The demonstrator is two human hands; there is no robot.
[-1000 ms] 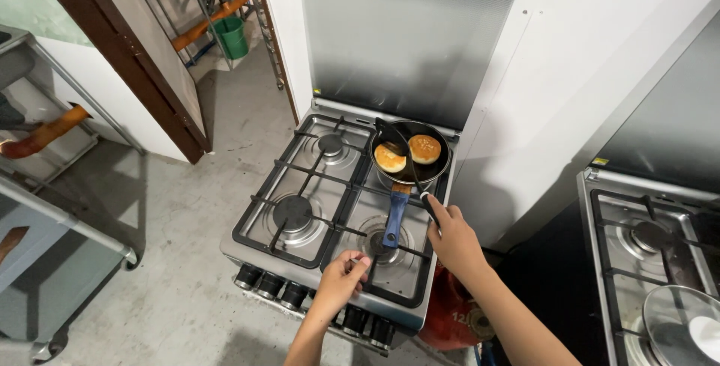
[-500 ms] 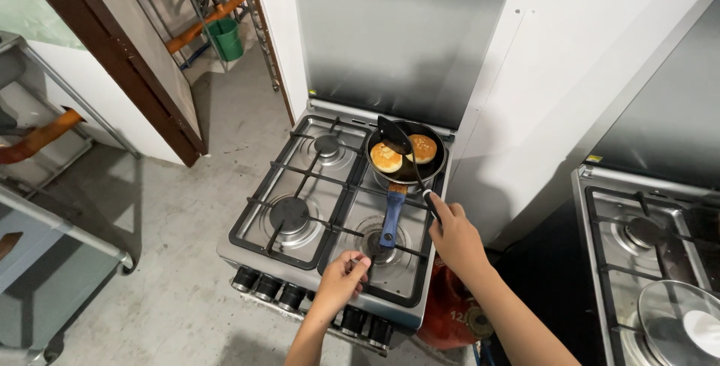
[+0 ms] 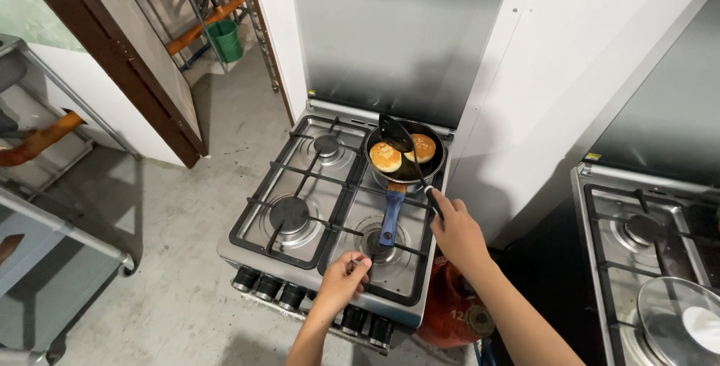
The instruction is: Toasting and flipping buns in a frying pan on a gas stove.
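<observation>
Right hand (image 3: 457, 235), grip closed round black spatula (image 3: 409, 157) handle end, blade up over pan rim at back. Frying pan (image 3: 405, 162) on rear right burner, blue handle (image 3: 390, 214) pointing toward person, two golden patties (image 3: 403, 153) inside. Left hand (image 3: 341, 282) at stove (image 3: 277, 250) front edge, fingers curled, thumb and forefinger pinched; whether anything held, cannot tell. Black knobs (image 3: 270, 287) in row just below. Red gas cylinder (image 3: 450, 306) beside stove, low right.

Bright, even overhead light, soft shadows on the floor (image 3: 217, 208), sharp focus, wide-angle bending at edges.
</observation>
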